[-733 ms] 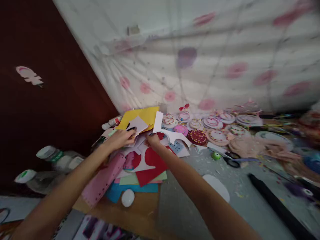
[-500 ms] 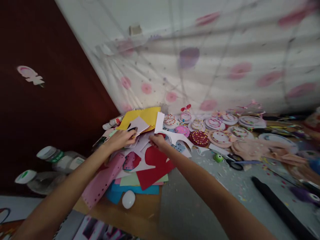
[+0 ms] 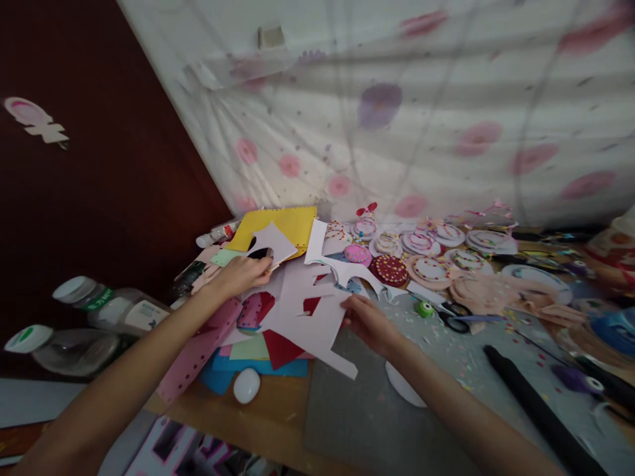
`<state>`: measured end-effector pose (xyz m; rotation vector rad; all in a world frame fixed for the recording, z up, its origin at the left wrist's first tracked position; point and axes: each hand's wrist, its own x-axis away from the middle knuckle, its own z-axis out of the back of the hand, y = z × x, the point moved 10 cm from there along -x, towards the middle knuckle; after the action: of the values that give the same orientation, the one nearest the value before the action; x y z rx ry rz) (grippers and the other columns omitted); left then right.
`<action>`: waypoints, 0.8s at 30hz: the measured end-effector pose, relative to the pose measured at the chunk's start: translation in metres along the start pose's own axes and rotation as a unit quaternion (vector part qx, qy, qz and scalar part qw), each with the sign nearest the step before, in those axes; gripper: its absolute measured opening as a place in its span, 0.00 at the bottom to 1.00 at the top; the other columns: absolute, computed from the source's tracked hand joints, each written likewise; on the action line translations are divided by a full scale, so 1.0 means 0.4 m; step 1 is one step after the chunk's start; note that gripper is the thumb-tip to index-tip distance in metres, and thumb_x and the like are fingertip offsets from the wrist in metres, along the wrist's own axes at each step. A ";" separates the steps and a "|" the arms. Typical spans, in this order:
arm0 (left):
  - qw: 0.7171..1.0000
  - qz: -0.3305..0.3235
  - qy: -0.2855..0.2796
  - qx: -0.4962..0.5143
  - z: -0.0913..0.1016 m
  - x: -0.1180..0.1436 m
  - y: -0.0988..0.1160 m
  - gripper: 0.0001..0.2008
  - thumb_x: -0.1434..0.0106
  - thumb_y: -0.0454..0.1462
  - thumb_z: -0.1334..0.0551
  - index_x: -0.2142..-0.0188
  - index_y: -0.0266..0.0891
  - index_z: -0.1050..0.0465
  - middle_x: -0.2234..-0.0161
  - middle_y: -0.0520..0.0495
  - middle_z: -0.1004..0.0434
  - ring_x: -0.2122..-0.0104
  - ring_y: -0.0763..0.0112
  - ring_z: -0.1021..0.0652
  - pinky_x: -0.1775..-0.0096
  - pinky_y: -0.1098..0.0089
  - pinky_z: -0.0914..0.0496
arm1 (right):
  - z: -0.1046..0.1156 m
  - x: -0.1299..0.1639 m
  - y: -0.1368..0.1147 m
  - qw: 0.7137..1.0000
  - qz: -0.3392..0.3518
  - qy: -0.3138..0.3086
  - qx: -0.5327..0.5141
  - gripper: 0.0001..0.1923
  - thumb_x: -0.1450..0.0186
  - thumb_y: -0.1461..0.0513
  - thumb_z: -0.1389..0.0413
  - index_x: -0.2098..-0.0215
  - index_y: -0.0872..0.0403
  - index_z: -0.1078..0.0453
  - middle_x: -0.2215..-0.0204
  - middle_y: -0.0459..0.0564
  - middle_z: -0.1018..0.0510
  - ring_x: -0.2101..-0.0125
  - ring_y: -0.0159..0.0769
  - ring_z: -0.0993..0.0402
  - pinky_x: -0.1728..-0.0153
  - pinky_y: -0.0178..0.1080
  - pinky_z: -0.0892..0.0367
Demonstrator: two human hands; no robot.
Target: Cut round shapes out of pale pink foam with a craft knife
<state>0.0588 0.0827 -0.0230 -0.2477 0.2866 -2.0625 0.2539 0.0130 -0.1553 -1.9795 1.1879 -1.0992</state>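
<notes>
Sliding the white sheet (image 3: 310, 314) clear of the paper pile (image 3: 258, 330) likely goes best kept low and flat, so its cut-out edges don't snag. The right hand (image 3: 370, 324) pinches that sheet's edge, fingers closed on it, just right of the pile. The left hand (image 3: 241, 274) presses loosely curled on the pile's top, beside the yellow sheet (image 3: 292, 225).

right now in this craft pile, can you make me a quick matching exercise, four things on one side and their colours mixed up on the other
Things:
1. egg-shaped object
2. sheet at the back of the pile
3. perforated strip
4. small round item beside the scissors

Colours:
A. pink
B. green
C. white
D. yellow

Pairs: 1-C, 2-D, 3-A, 4-B
</notes>
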 end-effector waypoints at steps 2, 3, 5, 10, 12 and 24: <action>1.000 0.001 -0.001 -0.006 -0.002 0.001 0.006 0.15 0.32 0.40 0.49 0.55 0.36 0.29 0.69 0.40 0.20 0.69 0.58 0.20 0.69 0.68 0.32 | 0.029 0.028 -0.003 1.000 0.005 0.010 -0.018 0.06 0.48 0.62 0.39 0.75 0.54 0.32 0.78 0.42 0.29 0.80 0.26 0.38 0.80 0.29 0.41; 1.000 0.002 -0.002 -0.008 -0.003 0.001 0.009 0.14 0.32 0.40 0.49 0.56 0.36 0.29 0.69 0.40 0.20 0.69 0.58 0.19 0.68 0.68 0.32 | 0.043 0.041 -0.002 1.000 0.006 0.017 -0.025 0.06 0.49 0.62 0.39 0.75 0.54 0.33 0.78 0.42 0.29 0.79 0.26 0.38 0.80 0.29 0.41; 1.000 -0.001 -0.003 -0.008 -0.007 0.004 0.017 0.13 0.33 0.40 0.48 0.57 0.37 0.29 0.68 0.41 0.20 0.69 0.58 0.19 0.68 0.68 0.32 | 0.068 0.067 0.003 0.999 0.007 0.027 -0.032 0.07 0.50 0.62 0.38 0.75 0.54 0.32 0.77 0.42 0.28 0.78 0.26 0.37 0.79 0.29 0.41; 1.000 -0.011 0.003 -0.001 -0.042 0.011 0.053 0.14 0.34 0.40 0.44 0.51 0.36 0.31 0.63 0.38 0.20 0.63 0.56 0.19 0.66 0.67 0.30 | 0.113 0.116 0.032 0.999 0.001 0.043 -0.029 0.08 0.50 0.61 0.36 0.74 0.54 0.30 0.77 0.42 0.28 0.77 0.26 0.36 0.78 0.29 0.40; 1.000 -0.010 0.009 0.003 -0.059 0.010 0.066 0.17 0.33 0.40 0.44 0.48 0.35 0.33 0.61 0.37 0.20 0.60 0.54 0.20 0.65 0.66 0.30 | 0.126 0.127 0.041 0.999 -0.005 0.040 -0.023 0.08 0.49 0.61 0.36 0.74 0.54 0.29 0.78 0.42 0.28 0.78 0.27 0.35 0.78 0.29 0.40; 0.975 -0.185 0.092 0.079 -0.068 0.083 0.315 0.32 0.35 0.32 0.42 0.34 0.40 0.49 0.32 0.38 0.49 0.34 0.56 0.43 0.37 0.54 0.45 | 0.179 0.231 0.036 1.000 -0.001 -0.001 0.013 0.08 0.50 0.59 0.38 0.71 0.51 0.27 0.75 0.45 0.22 0.75 0.33 0.29 0.71 0.35 0.33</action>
<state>0.1390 -0.0033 -0.0855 -0.0109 0.1969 -2.4697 0.3342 -0.0717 -0.1695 -1.9623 1.1648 -1.1086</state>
